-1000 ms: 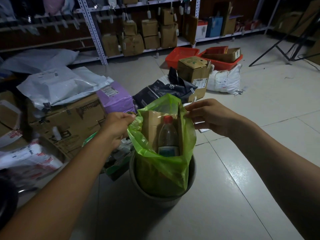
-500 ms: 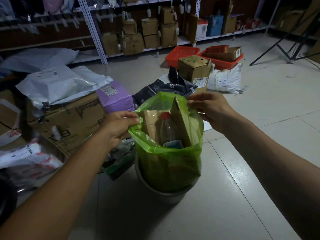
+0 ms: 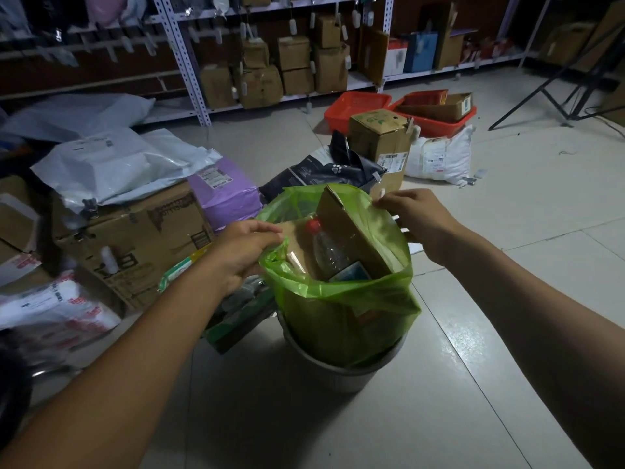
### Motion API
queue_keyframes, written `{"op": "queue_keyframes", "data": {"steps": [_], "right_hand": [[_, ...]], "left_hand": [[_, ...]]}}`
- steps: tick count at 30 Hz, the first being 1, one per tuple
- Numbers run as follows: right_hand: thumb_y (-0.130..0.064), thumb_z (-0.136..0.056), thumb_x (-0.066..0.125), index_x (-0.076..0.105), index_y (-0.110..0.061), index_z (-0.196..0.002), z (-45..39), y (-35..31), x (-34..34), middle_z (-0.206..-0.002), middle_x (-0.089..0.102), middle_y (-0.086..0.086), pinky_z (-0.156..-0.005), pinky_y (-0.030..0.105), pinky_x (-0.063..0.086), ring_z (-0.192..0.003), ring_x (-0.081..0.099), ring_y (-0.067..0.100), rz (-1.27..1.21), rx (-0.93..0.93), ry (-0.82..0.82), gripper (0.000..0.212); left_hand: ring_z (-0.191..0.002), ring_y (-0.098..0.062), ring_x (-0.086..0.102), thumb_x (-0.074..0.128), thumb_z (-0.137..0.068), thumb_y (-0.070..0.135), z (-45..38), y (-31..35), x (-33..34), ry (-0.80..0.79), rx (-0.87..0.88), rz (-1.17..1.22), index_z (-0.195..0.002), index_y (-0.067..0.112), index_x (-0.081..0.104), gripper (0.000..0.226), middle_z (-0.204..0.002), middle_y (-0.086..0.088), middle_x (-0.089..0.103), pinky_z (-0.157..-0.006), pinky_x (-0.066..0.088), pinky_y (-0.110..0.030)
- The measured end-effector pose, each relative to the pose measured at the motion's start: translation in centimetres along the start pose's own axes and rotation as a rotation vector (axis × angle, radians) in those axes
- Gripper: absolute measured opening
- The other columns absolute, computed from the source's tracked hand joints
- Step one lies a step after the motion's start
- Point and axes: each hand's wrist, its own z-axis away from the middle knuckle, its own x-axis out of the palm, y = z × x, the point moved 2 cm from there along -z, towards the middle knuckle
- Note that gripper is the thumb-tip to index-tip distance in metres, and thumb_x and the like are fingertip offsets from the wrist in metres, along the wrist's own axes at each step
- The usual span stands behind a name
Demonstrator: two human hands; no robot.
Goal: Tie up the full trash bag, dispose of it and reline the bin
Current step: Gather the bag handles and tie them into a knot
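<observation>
Bare pale tiled floor (image 3: 507, 333) lies right of the round grey metal bin (image 3: 341, 374), parcels crowding its left, where the translucent green plastic trash bag (image 3: 345, 316) stands raised, its rim pinched by the left hand (image 3: 241, 253) and right hand (image 3: 417, 214) around a brown cardboard box (image 3: 351, 228) and clear red-capped bottle (image 3: 326, 252).

At ten o'clock a purple parcel (image 3: 223, 194) leans beside a large cardboard box (image 3: 135, 242); at one o'clock red baskets (image 3: 358, 108) sit below metal shelving (image 3: 189, 62).
</observation>
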Motion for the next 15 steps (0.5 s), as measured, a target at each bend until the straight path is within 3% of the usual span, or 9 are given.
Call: {"op": "queue_keyframes", "data": {"steps": [3,7,11,15], "right_hand": [[-0.013,-0.088,0.065,0.073,-0.017,-0.078,0.5,0.7,-0.4,-0.083,0.071,0.009,-0.05,0.022,0.054,-0.065,0.066,0.017,0.067,0.009,-0.006,0.014],[-0.014,-0.085,0.073,0.075,-0.016,-0.079,0.5,1.0,-0.9,-0.08,0.072,0.012,-0.067,0.035,0.06,-0.066,0.067,0.02,0.036,-0.021,-0.013,0.007],[-0.019,-0.081,0.079,0.077,-0.014,-0.081,0.4,1.0,-1.0,-0.078,0.072,0.011,-0.065,0.033,0.059,-0.065,0.067,0.02,0.024,-0.036,-0.025,0.005],[-0.017,-0.078,0.081,0.076,-0.011,-0.079,0.4,1.3,-1.0,-0.077,0.074,0.012,-0.065,0.034,0.06,-0.067,0.071,0.023,-0.083,0.016,-0.035,0.007]], "left_hand": [[-0.074,-0.022,0.072,0.073,-0.084,0.008,-0.3,-0.1,0.7,0.029,0.058,-0.048,-0.084,0.018,0.074,0.01,-0.094,-0.011,0.074,-0.062,0.059,-0.036],[-0.077,-0.017,0.066,0.072,-0.086,0.019,-0.5,-0.1,1.7,0.096,0.188,-0.256,-0.082,0.026,0.071,0.008,-0.089,-0.001,0.071,-0.063,0.048,-0.028],[-0.077,-0.009,0.061,0.072,-0.086,0.023,0.2,0.9,2.8,0.193,0.365,-0.471,-0.086,0.028,0.066,0.007,-0.082,0.008,0.063,-0.065,0.046,-0.027],[-0.081,-0.005,0.06,0.072,-0.087,0.025,1.2,2.6,5.4,0.159,0.538,-0.542,-0.096,0.024,0.067,0.01,-0.086,0.012,0.063,-0.067,0.045,-0.02]]}}
